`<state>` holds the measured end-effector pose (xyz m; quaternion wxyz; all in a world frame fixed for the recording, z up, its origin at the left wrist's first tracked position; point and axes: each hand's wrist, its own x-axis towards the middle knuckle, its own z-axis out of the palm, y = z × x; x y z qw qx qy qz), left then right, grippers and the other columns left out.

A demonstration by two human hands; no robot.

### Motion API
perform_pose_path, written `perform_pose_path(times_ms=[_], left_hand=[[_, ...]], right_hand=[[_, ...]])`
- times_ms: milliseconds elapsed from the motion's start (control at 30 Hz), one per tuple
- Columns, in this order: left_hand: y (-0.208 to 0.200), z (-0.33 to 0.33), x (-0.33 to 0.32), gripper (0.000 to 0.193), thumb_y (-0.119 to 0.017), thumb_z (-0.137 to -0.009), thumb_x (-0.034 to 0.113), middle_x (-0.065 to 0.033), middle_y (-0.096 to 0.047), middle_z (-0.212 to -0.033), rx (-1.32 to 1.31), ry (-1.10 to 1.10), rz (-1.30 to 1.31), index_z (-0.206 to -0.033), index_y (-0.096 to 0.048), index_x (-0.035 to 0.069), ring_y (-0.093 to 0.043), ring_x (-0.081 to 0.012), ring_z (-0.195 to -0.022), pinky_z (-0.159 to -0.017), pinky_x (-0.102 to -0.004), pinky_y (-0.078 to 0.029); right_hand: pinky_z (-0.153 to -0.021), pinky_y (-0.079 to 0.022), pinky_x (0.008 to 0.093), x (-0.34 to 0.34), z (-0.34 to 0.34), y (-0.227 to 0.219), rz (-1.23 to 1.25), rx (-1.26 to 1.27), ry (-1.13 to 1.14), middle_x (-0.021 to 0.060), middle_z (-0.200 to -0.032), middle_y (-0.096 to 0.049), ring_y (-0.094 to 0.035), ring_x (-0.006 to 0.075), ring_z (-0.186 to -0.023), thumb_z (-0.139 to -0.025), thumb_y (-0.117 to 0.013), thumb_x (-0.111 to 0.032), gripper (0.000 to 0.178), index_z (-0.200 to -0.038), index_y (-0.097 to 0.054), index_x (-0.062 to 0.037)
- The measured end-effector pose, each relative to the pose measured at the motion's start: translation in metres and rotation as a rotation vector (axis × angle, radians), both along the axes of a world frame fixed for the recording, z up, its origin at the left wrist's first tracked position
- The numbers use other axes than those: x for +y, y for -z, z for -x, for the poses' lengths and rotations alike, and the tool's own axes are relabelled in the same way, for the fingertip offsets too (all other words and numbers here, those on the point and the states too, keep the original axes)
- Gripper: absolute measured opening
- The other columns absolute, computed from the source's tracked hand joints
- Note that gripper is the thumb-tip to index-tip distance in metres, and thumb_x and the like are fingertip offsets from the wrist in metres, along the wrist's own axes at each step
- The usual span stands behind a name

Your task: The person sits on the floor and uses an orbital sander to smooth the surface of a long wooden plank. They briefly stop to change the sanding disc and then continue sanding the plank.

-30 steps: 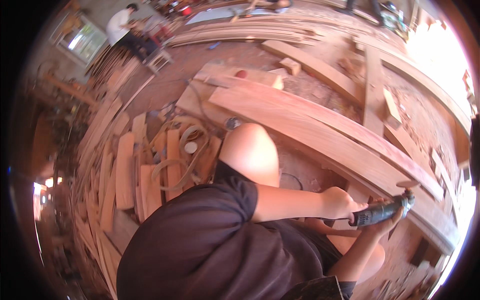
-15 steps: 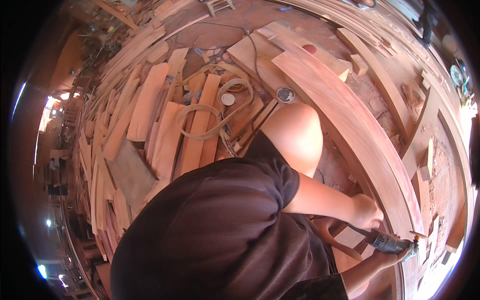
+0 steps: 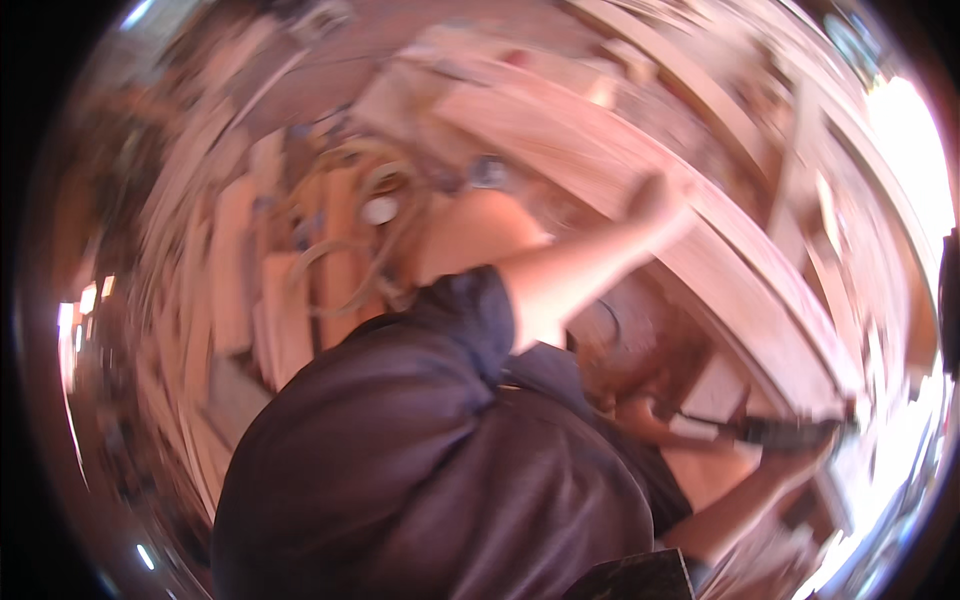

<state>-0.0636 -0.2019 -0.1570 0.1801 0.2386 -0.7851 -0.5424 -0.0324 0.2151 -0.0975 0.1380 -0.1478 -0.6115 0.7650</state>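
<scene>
A long, broad reddish plank [image 3: 720, 255] runs from the upper middle down to the lower right. Over its upper part is my left hand [image 3: 662, 200], smeared by motion, so neither its fingers nor firm contact with the wood can be made out. At the plank's lower right end, my right hand [image 3: 803, 458] is wrapped round the dark body of an angle grinder [image 3: 785, 432]. Its cord leads off to the left. The grinder's head and disc are blurred against bright light.
Loose boards [image 3: 235, 265] lie piled on the left. A looped tan belt [image 3: 325, 265] and a round white lid-like object [image 3: 380, 210] rest on wood pieces. Nearer the plank stands a small round container [image 3: 488, 172]. More beams [image 3: 700, 85] lie beyond it.
My left hand has gone from beside the grinder, up and away along the plank. My right hand still holds the grinder. The whole view has shifted and blurred.
</scene>
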Motion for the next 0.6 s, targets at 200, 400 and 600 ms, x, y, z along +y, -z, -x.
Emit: perform_pose_path(times_ms=[200,400,600], left_hand=[[0.024,0.013,-0.075,0.031,-0.060,-0.103,0.033,-0.0204,-0.077,-0.098,-0.122,-0.040,0.470,-0.108,-0.076,0.007,-0.076,-0.0365,-0.093,-0.083,-0.0464,-0.058],[0.140,0.020,-0.125,0.031,-0.058,-0.103,0.039,-0.0100,-0.074,-0.124,-0.079,0.261,0.991,-0.116,-0.075,0.016,-0.066,-0.0282,-0.123,-0.109,-0.0509,-0.045],[0.135,0.014,-0.110,0.034,-0.052,-0.104,0.043,0.0018,-0.070,-0.132,-0.221,0.166,1.039,-0.119,-0.073,0.021,-0.057,-0.0216,-0.134,-0.118,-0.0660,-0.029]], right_hand=[[-0.068,-0.057,0.0351,0.030,0.021,-0.025,0.114,-0.168,-0.041,0.0055,-0.095,-0.065,-0.066,0.0184,-0.077,-0.094,-0.078,-0.026,0.037,-0.123,-0.064,-0.0067],[-0.062,-0.052,0.0320,0.048,0.051,-0.023,-0.484,-0.404,-0.146,0.0062,-0.089,-0.067,-0.063,0.0163,-0.069,-0.089,-0.080,-0.032,0.042,-0.118,-0.070,-0.0038],[-0.069,-0.052,0.0351,0.036,0.055,0.004,-1.085,-0.615,-0.220,0.0086,-0.085,-0.070,-0.065,0.0183,-0.073,-0.078,-0.083,-0.041,0.051,-0.106,-0.075,0.0008]])
